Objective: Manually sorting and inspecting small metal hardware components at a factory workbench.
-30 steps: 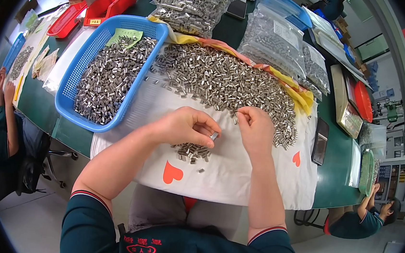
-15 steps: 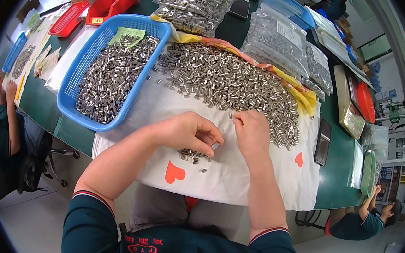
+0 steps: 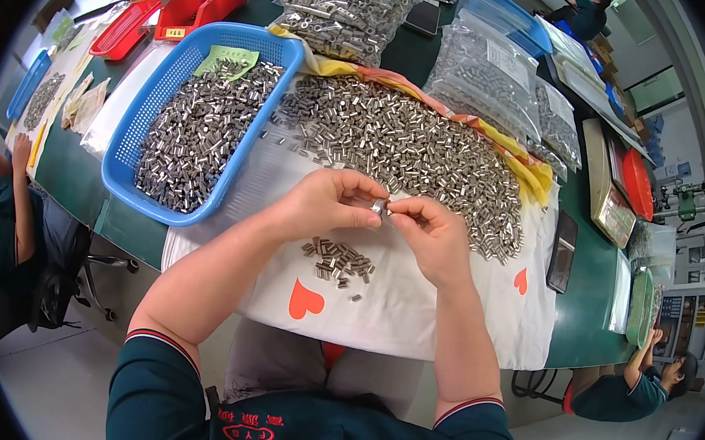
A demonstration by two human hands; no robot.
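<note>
Head view: left hand (image 3: pixel 330 205), grip pinched on small metal piece (image 3: pixel 378 207), above white cloth (image 3: pixel 399 312). Right hand (image 3: pixel 439 238) just beside, fingers bunched, any hold unclear. Step looks like two-handed handling; next calls for steady alignment.

A dark phone (image 3: pixel 562 251) lies on the green table (image 3: pixel 585 316), with a red bin (image 3: pixel 220 7) at upper left.
</note>
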